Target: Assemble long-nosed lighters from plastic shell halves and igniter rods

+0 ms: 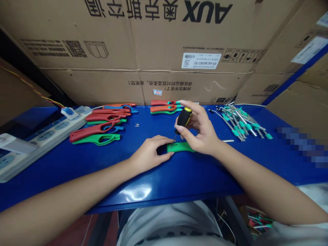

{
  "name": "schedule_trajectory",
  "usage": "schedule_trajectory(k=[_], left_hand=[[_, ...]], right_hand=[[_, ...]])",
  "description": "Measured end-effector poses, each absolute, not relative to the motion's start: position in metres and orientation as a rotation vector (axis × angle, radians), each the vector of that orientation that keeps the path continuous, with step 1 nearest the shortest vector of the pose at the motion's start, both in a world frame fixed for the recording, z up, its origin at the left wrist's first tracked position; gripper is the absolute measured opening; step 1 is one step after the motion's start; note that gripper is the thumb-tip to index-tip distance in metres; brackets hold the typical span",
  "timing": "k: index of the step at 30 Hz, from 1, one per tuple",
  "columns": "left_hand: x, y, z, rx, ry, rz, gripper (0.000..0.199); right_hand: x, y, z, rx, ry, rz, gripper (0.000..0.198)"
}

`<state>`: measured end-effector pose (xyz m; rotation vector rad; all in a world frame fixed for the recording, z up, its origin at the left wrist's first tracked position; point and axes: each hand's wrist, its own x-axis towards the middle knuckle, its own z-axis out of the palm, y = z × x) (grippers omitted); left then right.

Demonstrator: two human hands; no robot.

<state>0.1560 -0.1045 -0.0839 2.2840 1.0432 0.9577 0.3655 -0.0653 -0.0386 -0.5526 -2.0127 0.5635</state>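
My right hand (pixel 201 131) is wrapped round a black and yellow screwdriver (pixel 183 120), held tilted with its shaft pointing down. The tip meets the left part of a green lighter (pixel 180 147), near a dark slot in its body. My left hand (pixel 151 152) pinches that lighter's left end between thumb and fingers, steadying it flat on the blue table (pixel 164 181). Part of the lighter is hidden under my right hand, and a thin metal rod (pixel 228 140) shows beyond it. Several small screws (pixel 137 125) lie left of the screwdriver.
Red, green, blue and orange lighter casings (pixel 99 124) are piled at left, with more casings (pixel 165 108) at the back. Metal rods with green pieces (pixel 241 123) lie at right. A white power strip (pixel 48 135) runs along the left; a large cardboard box (pixel 153 44) walls the back.
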Motion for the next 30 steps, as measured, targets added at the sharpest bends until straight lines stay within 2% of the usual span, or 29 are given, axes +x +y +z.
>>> schedule_trajectory(k=[24, 30], left_hand=[[0.157, -0.104, -0.083, 2.297, 1.051, 0.955, 0.026], [0.157, -0.104, -0.083, 2.283, 1.055, 0.945, 0.023]], right_hand=[[0.364, -0.067, -0.038, -0.508, -2.132, 0.546, 0.062], [0.362, -0.068, -0.031, -0.521, -2.16, 0.713, 0.064]])
